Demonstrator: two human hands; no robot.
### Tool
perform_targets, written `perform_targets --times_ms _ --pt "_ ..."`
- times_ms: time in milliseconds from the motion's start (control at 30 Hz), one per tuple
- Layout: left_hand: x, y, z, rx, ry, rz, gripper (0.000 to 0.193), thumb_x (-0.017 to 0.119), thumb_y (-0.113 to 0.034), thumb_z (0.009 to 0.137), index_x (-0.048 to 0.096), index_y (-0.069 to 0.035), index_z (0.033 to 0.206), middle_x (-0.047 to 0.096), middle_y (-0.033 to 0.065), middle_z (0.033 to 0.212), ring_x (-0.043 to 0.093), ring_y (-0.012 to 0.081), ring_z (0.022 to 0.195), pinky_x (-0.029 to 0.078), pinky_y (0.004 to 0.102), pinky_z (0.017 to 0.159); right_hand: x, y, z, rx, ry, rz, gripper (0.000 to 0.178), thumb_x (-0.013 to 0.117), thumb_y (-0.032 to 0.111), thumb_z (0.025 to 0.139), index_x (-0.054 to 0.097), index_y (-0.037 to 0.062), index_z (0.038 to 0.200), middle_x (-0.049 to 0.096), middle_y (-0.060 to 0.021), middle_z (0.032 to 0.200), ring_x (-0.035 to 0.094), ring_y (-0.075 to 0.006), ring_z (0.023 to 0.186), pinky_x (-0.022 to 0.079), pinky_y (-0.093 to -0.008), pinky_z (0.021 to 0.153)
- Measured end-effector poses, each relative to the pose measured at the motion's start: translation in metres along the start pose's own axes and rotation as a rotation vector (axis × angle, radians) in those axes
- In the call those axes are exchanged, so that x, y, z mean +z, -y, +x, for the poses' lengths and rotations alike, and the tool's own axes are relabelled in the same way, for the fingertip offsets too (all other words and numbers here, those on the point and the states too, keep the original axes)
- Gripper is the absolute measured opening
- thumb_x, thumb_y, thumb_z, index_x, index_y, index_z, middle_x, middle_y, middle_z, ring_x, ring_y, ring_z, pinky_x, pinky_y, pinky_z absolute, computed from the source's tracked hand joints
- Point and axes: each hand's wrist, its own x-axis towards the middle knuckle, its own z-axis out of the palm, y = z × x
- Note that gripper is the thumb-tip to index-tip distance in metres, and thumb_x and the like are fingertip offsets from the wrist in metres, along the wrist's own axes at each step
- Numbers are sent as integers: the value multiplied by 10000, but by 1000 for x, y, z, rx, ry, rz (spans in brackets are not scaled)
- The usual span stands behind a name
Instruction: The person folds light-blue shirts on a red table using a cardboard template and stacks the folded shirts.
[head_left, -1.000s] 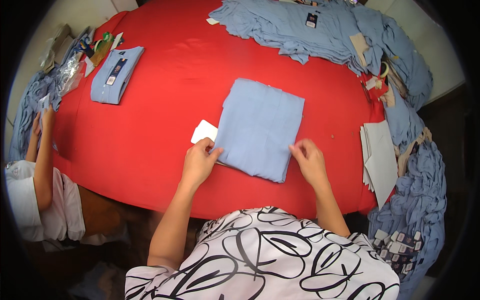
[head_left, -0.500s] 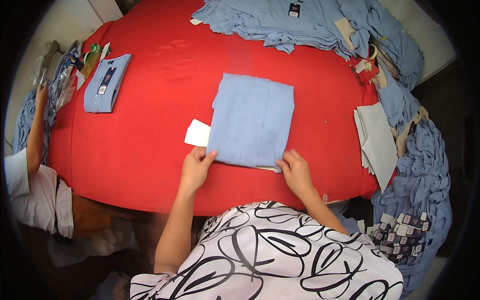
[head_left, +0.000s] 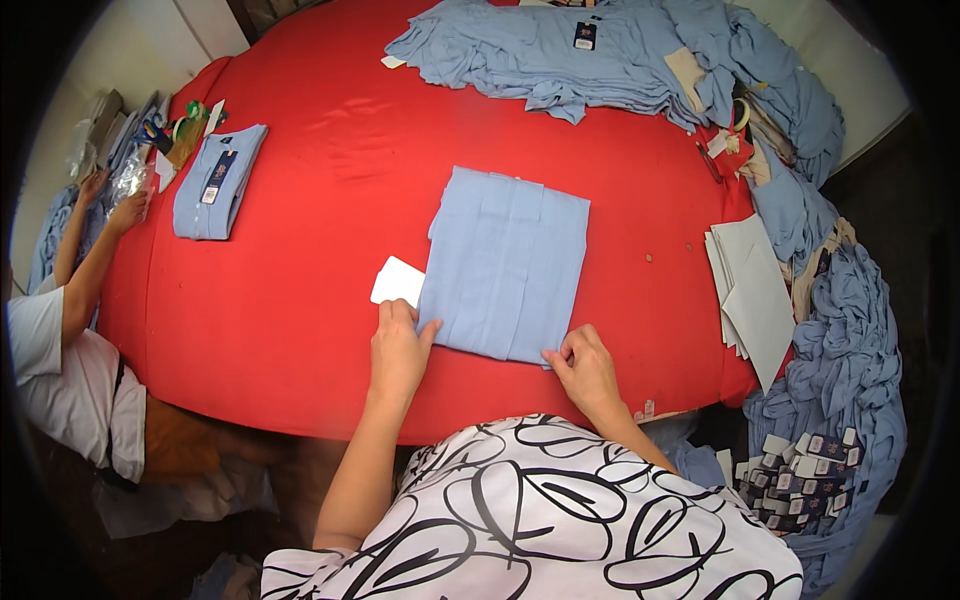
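Observation:
A folded light-blue shirt [head_left: 510, 265] lies on the red-covered table in front of me, its placket-like strip running lengthwise. My left hand [head_left: 400, 345] is at the near left corner, thumb over the shirt's edge and fingers curled against a white card [head_left: 396, 281] that sticks out from under that side. At the near right corner, my right hand [head_left: 583, 370] pinches the shirt's edge between thumb and fingers.
Another folded shirt [head_left: 218, 183] with a dark tag lies at the left, near a co-worker's hands [head_left: 125, 212] holding clear plastic. Blue shirts [head_left: 540, 65] are heaped at the far side. White sheets [head_left: 750, 285] and several tags [head_left: 800, 475] are at the right.
My left fingers have shifted up against the white card, and the shirt's near edge is straighter. The co-worker's second hand has come into view with the plastic. The whole view has shifted slightly.

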Motion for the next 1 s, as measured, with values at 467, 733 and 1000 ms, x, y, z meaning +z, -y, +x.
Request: perform_targets --times_ms 467,733,1000 --pt "-57 -58 -2 -101 108 -954 227 687 -26 869 614 28 1077 635 72 947 593 93 738 560 261 652 -25 -9 0 -768 -135 -322 263 728 80 781 677 36 1035 598 -125 1080 578 -265 862 495 -380 765" --pt "-154 -100 52 503 219 -892 422 679 37 856 541 41 1254 629 83 1108 614 141 937 525 275 858 -175 105 78 -747 -329 -7 199 655 -23 821 677 27 1013 669 -108 878 613 -263 757 490 -328 671" --pt "-61 -38 157 238 110 -206 205 679 -112 871 726 -26 1051 700 107 818 646 178 769 517 325 743 -83 42 216 -192 337 195 108 623 95 924 658 29 1002 599 7 788 533 -67 701 443 -229 617"
